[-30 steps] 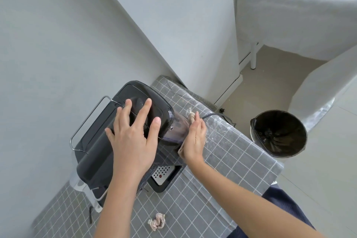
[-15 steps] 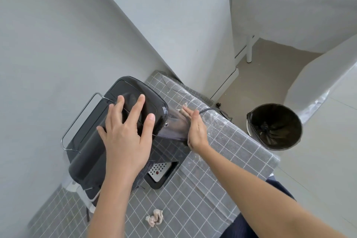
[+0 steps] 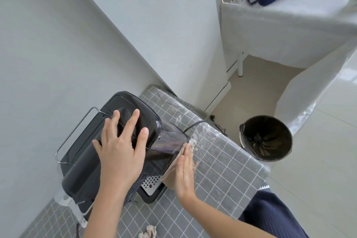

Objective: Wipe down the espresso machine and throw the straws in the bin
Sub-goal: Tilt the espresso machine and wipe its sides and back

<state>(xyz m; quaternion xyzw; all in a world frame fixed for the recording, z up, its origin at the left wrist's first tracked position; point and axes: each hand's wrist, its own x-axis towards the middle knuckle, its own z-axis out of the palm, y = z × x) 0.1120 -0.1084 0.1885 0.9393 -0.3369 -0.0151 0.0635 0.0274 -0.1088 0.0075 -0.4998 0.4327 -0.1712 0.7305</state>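
Espresso machine (image 3: 108, 147), black and glossy, sits on the grey checked tablecloth (image 3: 222, 170) against the wall, its long axis running from near-left to far-right; no lettering is legible. The left hand (image 3: 121, 147) lies flat and spread on its top. The right hand (image 3: 183, 172), fingers straight, presses a beige cloth (image 3: 173, 168) against its side. A bin (image 3: 266, 137) stands on the floor beyond.

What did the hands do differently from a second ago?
The right hand slid its cloth down the espresso machine's side, from near the top toward the drip tray. The left hand stayed flat on top, and the bin stayed put.
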